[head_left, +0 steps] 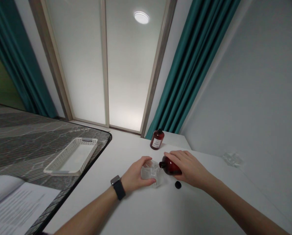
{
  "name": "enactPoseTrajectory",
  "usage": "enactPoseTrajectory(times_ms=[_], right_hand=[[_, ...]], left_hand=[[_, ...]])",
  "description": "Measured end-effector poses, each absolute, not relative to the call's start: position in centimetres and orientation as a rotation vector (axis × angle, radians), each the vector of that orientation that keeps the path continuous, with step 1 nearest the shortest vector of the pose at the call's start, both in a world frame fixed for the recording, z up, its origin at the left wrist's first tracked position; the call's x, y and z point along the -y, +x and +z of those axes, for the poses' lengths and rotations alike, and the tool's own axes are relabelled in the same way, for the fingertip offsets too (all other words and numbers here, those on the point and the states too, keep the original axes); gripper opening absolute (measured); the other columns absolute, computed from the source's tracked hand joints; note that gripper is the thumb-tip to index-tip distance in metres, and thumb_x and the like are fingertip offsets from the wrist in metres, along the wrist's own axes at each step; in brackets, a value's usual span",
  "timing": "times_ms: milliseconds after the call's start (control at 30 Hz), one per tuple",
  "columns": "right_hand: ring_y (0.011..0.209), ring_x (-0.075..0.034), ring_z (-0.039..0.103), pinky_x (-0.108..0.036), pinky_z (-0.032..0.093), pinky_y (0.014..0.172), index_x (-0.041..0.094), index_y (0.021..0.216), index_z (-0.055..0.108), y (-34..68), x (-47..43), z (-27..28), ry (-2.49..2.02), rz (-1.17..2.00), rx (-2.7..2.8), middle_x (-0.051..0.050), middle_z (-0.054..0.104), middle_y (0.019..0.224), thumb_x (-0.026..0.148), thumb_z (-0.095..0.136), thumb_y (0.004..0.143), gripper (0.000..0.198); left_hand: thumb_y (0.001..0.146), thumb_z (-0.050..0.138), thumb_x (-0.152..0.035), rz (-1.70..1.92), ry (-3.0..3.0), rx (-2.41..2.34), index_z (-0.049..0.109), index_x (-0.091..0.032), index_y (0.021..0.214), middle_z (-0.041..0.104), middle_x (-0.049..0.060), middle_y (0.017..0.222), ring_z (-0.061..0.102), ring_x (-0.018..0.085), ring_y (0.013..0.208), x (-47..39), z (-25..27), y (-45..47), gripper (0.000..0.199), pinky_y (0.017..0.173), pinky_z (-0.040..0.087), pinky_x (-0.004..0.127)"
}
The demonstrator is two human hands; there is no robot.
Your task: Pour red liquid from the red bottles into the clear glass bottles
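My left hand (137, 175), with a dark watch on its wrist, is wrapped round a clear glass cup (150, 171) on the white table. In my right hand (188, 166) is a brown bottle (170, 165), tilted so that its uncapped mouth points left at the cup's rim. Whether liquid is flowing I cannot make out. A small black cap (177, 185) lies on the table just below the bottle. Behind my hands stands a second brown bottle (157, 139), upright, with a white label and a black cap.
To the left, a white perforated basket (73, 156) and an open book (18, 207) rest on a grey patterned surface. A crumpled clear object (232, 159) lies by the right wall. Teal curtains (185, 71) and frosted sliding doors (133, 71) are at the back.
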State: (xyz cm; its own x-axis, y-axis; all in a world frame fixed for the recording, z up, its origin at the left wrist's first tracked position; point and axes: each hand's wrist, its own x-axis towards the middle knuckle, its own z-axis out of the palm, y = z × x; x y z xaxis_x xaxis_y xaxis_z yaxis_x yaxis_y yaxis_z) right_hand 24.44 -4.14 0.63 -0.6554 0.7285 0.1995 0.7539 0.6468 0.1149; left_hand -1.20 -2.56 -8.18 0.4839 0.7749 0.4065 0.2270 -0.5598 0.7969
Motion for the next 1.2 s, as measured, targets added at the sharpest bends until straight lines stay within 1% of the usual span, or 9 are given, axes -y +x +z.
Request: enactPoseTrajectory(times_ms=[167, 400, 767, 1000, 1200], right_hand=[[0.111, -0.030, 0.058, -0.044, 0.046, 0.092, 0.021, 0.136, 0.044, 24.47, 4.17, 0.63, -1.232, -0.287, 2.732, -0.013, 0.062, 0.129, 0.016, 0.075, 0.074, 0.070], [0.111, -0.029, 0.059, -0.044, 0.046, 0.091, 0.022, 0.135, 0.045, 24.43, 4.19, 0.67, -1.220, -0.294, 2.721, -0.012, 0.062, 0.128, 0.017, 0.072, 0.076, 0.065], [0.112, -0.029, 0.058, -0.044, 0.046, 0.091, 0.023, 0.135, 0.044, 24.46, 4.15, 0.67, -1.204, -0.292, 2.728, -0.011, 0.062, 0.127, 0.016, 0.072, 0.075, 0.067], [0.110, -0.029, 0.059, -0.043, 0.045, 0.088, 0.027, 0.137, 0.044, 24.46, 4.00, 0.66, -1.172, -0.313, 2.724, -0.010, 0.064, 0.125, 0.018, 0.071, 0.076, 0.066], [0.110, -0.029, 0.059, -0.042, 0.045, 0.089, 0.027, 0.137, 0.044, 24.47, 4.03, 0.77, -1.174, -0.318, 2.731, -0.010, 0.063, 0.125, 0.018, 0.072, 0.075, 0.069]], left_hand=[[0.072, 0.078, -0.034, 1.020, 2.045, -0.828, 0.046, -0.019, 0.127, 0.063, 0.010, 0.118, 0.063, 0.027, 0.103, 2.55, -8.22, -1.21, 0.065, 0.093, 0.050, 0.042], [0.072, 0.079, -0.033, 1.017, 2.033, -0.824, 0.046, -0.019, 0.126, 0.064, 0.010, 0.117, 0.063, 0.026, 0.103, 2.57, -8.19, -1.16, 0.065, 0.093, 0.050, 0.042], [0.071, 0.079, -0.032, 1.010, 2.027, -0.833, 0.046, -0.020, 0.126, 0.064, 0.009, 0.115, 0.063, 0.026, 0.102, 2.66, -8.05, -1.16, 0.065, 0.092, 0.050, 0.042], [0.072, 0.078, -0.033, 1.015, 2.032, -0.822, 0.046, -0.019, 0.126, 0.064, 0.010, 0.116, 0.063, 0.026, 0.103, 2.63, -8.17, -1.19, 0.065, 0.092, 0.050, 0.042], [0.072, 0.078, -0.033, 0.998, 2.023, -0.829, 0.045, -0.019, 0.126, 0.064, 0.010, 0.117, 0.063, 0.026, 0.104, 2.66, -8.12, -1.22, 0.065, 0.093, 0.050, 0.042]])
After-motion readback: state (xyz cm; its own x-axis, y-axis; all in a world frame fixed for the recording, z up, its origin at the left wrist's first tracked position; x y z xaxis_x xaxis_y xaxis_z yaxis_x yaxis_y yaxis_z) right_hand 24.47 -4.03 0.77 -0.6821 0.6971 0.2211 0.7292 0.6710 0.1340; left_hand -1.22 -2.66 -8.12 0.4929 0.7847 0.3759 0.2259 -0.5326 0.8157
